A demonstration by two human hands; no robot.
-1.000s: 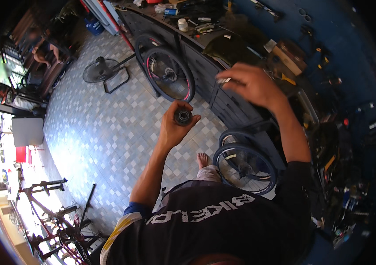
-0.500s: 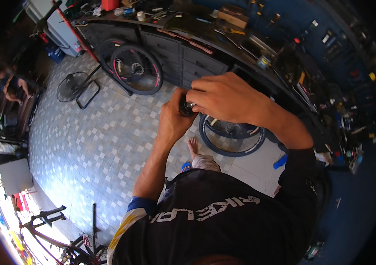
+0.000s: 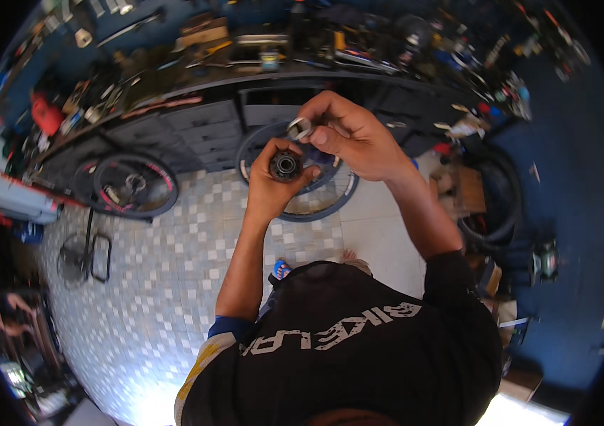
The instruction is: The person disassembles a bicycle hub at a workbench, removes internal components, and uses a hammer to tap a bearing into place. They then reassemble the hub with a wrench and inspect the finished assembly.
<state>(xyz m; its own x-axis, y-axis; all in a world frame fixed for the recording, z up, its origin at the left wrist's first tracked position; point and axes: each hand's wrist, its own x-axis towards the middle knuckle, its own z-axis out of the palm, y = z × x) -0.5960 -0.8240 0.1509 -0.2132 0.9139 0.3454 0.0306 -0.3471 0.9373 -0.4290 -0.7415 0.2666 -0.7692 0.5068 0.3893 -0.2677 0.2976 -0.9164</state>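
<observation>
Upright in my left hand (image 3: 270, 195) is a dark, ribbed cylindrical part (image 3: 286, 165), its round end facing the camera with a ring and central bore showing; my fingers and thumb wrap round it. Just above and right of it, my right hand (image 3: 358, 142) grips a small silver metal piece (image 3: 299, 128) between thumb and fingers, apart from the dark part. Behind both hands stand a grey drawer cabinet (image 3: 202, 131) and a bicycle wheel (image 3: 319, 213) resting on the tiled floor.
Tools and a red container (image 3: 46, 113) crowd the workbench along the wall. Wheels (image 3: 171, 192) lean on the cabinet at left, near a floor fan (image 3: 74, 259). Tyres (image 3: 501, 234) and boxes (image 3: 466, 188) sit at right. Another person (image 3: 16, 319) is at the far left.
The view has swung toward the bench. My right hand, over the dark part half a second ago, has lifted away up and right, with the silver piece in its fingers.
</observation>
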